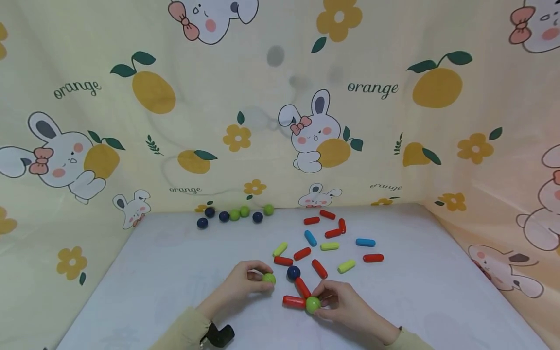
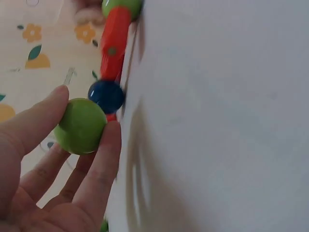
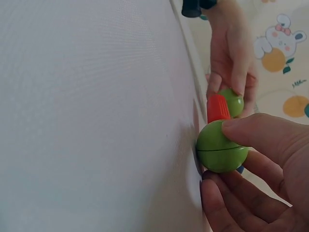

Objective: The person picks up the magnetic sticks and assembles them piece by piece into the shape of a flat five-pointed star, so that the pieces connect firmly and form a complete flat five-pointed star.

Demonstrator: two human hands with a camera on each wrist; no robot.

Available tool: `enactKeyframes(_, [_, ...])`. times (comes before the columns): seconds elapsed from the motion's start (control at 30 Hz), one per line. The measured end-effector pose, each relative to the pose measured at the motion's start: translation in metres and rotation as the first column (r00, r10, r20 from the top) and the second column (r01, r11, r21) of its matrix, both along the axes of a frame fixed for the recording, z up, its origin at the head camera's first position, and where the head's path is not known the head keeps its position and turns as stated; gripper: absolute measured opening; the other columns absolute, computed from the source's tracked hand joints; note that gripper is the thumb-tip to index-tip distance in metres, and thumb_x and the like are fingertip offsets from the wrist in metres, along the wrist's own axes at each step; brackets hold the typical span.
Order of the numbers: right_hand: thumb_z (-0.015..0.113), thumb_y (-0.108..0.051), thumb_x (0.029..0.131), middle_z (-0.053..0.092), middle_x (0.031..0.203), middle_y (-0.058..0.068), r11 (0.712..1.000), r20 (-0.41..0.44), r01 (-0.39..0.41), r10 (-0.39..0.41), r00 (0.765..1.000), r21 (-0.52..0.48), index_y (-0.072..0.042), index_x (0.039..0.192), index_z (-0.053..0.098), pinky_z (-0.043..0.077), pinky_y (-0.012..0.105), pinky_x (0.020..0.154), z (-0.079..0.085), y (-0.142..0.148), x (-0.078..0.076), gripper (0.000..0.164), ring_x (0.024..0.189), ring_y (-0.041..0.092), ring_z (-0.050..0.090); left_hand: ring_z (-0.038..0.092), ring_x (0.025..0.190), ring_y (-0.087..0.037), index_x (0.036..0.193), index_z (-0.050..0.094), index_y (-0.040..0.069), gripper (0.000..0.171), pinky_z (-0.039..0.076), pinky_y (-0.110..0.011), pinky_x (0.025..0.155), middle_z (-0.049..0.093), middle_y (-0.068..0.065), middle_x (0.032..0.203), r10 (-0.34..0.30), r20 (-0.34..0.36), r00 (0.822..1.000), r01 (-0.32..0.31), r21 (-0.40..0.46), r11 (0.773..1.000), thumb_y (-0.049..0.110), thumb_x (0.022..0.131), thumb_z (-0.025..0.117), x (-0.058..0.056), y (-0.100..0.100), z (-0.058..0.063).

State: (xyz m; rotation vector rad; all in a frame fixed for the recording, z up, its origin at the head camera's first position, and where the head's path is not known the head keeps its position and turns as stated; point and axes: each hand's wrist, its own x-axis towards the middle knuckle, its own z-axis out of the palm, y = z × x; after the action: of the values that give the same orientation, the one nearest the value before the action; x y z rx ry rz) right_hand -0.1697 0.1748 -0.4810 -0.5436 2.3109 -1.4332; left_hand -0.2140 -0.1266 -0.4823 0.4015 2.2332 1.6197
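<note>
My left hand [image 1: 247, 281] pinches a green ball [image 2: 81, 126] between thumb and fingertips, a little left of a dark blue ball [image 1: 293, 273]. With thumb and fingers my right hand [image 1: 343, 302] grips another green ball [image 3: 221, 147] low at the white tabletop. Two red sticks meet at that ball: one red stick [image 1: 294, 302] points left, and another red stick [image 1: 302, 288] runs up to the dark blue ball. In the left wrist view, the dark blue ball [image 2: 106, 96] appears just behind the held green one; whether they touch I cannot tell.
Loose red, yellow-green and blue sticks lie beyond the hands, among them a red stick [image 1: 319, 268], a yellow-green stick [image 1: 346, 266] and a blue stick [image 1: 365, 242]. Several dark blue and green balls, including a green ball [image 1: 244, 211], sit at the table's back edge before a printed cloth [image 1: 262, 160].
</note>
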Motion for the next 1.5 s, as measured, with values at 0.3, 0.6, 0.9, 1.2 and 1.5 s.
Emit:
enactKeyframes(0.3, [0.080,-0.017,0.079,0.064,0.099,0.000,1.000,0.008,0.005,-0.005,1.000,-0.006,-0.011,0.103,0.064,0.055,0.028,0.079,0.002,-0.003,0.001,0.029,0.089,0.019,0.061,0.062,0.087,-0.021,0.107,0.066,0.009,0.036,0.053,-0.033,0.079,0.063,-0.003,0.101,-0.010,0.050,0.999,0.008,0.025,1.000,0.023,0.077,0.081,0.023,0.012,-0.006])
enactKeyframes(0.6, [0.079,-0.022,0.080,0.064,0.097,-0.003,1.000,-0.004,-0.003,0.004,1.000,0.018,-0.016,0.101,0.064,0.053,0.025,0.080,0.001,-0.004,0.002,0.026,0.088,0.018,0.060,0.062,0.087,-0.020,0.106,0.067,0.012,0.034,0.053,-0.033,0.077,0.063,-0.001,0.101,0.021,0.020,1.000,-0.022,0.021,1.000,0.024,0.078,0.081,0.031,0.019,-0.009])
enactKeyframes(0.9, [0.078,-0.028,0.081,0.064,0.101,-0.003,0.991,-0.092,-0.098,0.106,0.990,0.090,-0.018,0.107,0.063,0.051,0.029,0.083,0.014,-0.001,-0.013,0.032,0.094,0.020,0.058,0.063,0.088,-0.017,0.108,0.067,0.012,0.034,0.055,-0.035,0.079,0.065,0.002,0.100,0.085,-0.047,0.995,-0.087,-0.040,0.995,0.020,0.077,0.080,0.031,0.019,-0.005])
enactKeyframes(1.2, [0.076,-0.026,0.083,0.055,0.126,-0.009,0.942,-0.313,-0.231,0.302,0.900,0.243,-0.025,0.117,0.065,0.040,0.050,0.100,0.018,-0.024,-0.045,0.035,0.120,0.014,0.044,0.063,0.089,-0.016,0.108,0.070,0.011,0.032,0.054,-0.035,0.081,0.067,0.002,0.100,0.066,-0.090,0.994,-0.072,-0.064,0.995,0.024,0.080,0.078,0.024,0.010,-0.005])
enactKeyframes(1.5, [0.075,-0.033,0.083,0.055,0.119,-0.009,0.936,-0.303,-0.163,0.261,0.917,0.312,-0.028,0.101,0.071,0.043,0.047,0.096,0.014,-0.020,-0.042,0.019,0.116,0.016,0.044,0.063,0.091,-0.016,0.110,0.070,0.010,0.031,0.053,-0.036,0.082,0.066,0.000,0.105,0.095,-0.064,0.993,-0.100,-0.067,0.993,0.021,0.082,0.077,0.020,-0.005,-0.002])
